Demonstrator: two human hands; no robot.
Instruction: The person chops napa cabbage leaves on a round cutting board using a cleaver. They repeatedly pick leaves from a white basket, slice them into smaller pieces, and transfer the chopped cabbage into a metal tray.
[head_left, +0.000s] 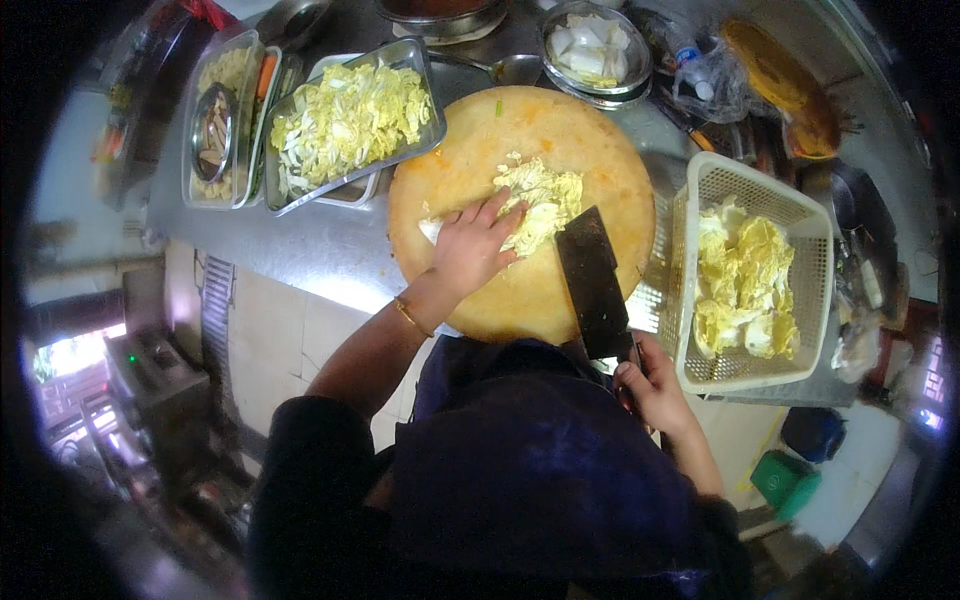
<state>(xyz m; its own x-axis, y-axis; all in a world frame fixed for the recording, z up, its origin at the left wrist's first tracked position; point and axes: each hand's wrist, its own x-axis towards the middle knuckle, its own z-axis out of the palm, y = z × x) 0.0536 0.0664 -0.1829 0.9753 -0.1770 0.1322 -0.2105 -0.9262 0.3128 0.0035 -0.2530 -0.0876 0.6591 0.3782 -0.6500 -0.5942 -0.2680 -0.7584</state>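
On a round cutting board (600, 161) lies a small heap of napa cabbage leaves (544, 199), pale yellow with white ribs. My left hand (474, 247) rests on the heap's left side, palm down and fingers spread, covering part of it. A dark-bladed Chinese cleaver (595, 289) lies across the board's right edge, its blade beside the cabbage. Its handle is in my right hand (651, 382), which is closed around it just off the board's near right rim.
A clear tray (274, 184) of cut cabbage overlaps the board's left side. Beyond it stand containers (251, 120) of other food. A plastic basket (679, 367) with cabbage leaves (750, 285) is at right. A metal bowl (551, 71) of white pieces and a ladle (517, 70) lie behind.
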